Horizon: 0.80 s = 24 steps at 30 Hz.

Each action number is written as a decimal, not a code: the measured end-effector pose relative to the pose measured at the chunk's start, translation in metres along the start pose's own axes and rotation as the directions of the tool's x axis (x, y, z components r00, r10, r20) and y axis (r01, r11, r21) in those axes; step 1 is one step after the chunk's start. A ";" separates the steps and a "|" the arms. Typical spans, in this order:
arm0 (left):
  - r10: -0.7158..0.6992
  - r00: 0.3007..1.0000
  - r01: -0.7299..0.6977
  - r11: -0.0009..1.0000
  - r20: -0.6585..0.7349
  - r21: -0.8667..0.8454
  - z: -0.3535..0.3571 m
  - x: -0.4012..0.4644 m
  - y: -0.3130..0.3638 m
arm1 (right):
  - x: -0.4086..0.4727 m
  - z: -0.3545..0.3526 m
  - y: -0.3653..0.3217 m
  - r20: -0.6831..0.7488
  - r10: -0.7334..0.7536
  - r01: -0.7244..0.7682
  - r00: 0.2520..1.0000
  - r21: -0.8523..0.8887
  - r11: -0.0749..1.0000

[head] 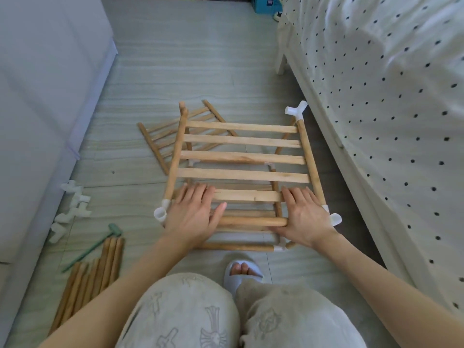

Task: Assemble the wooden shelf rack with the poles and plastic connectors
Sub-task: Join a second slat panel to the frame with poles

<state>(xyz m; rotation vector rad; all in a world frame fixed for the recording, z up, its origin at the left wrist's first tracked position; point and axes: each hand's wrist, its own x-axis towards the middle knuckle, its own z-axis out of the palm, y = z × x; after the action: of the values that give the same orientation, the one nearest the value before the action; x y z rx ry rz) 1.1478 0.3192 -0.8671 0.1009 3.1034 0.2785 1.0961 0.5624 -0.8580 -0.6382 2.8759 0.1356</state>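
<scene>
A slatted wooden shelf panel (242,158) lies raised over a lower frame on the floor. White plastic connectors sit on three of its corners: near left (160,214), near right (335,219), far right (297,110). A loose round pole (253,221) lies across the near edge between my hands. My left hand (193,213) rests flat on the nearest slat, its thumb at the pole's left end. My right hand (305,213) lies flat on the slat's right end, thumb against the pole's right end. Part of the lower frame (241,246) shows beneath.
Another slatted panel (173,133) lies on the floor behind. Several spare white connectors (71,209), a green mallet (94,247) and a bundle of poles (90,277) lie at left. A bed with dotted sheet (389,109) runs along the right; white furniture (45,96) stands at left.
</scene>
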 end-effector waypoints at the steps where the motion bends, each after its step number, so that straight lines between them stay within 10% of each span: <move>1: -0.030 1.000 0.030 0.999 0.006 0.021 0.002 0.003 -0.001 | 0.002 0.002 0.000 -0.029 -0.002 0.002 1.000 0.000 1.000; 24: -0.129 0.985 0.138 0.988 -0.112 0.069 0.012 0.014 0.004 | 0.011 0.017 0.006 -0.140 -0.030 0.025 0.990 -0.040 0.999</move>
<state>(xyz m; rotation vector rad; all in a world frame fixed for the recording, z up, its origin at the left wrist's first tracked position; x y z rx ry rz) 1.1339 0.3260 -0.8783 -0.1249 3.2081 0.1661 1.0867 0.5661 -0.8760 -0.7221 3.0044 0.1469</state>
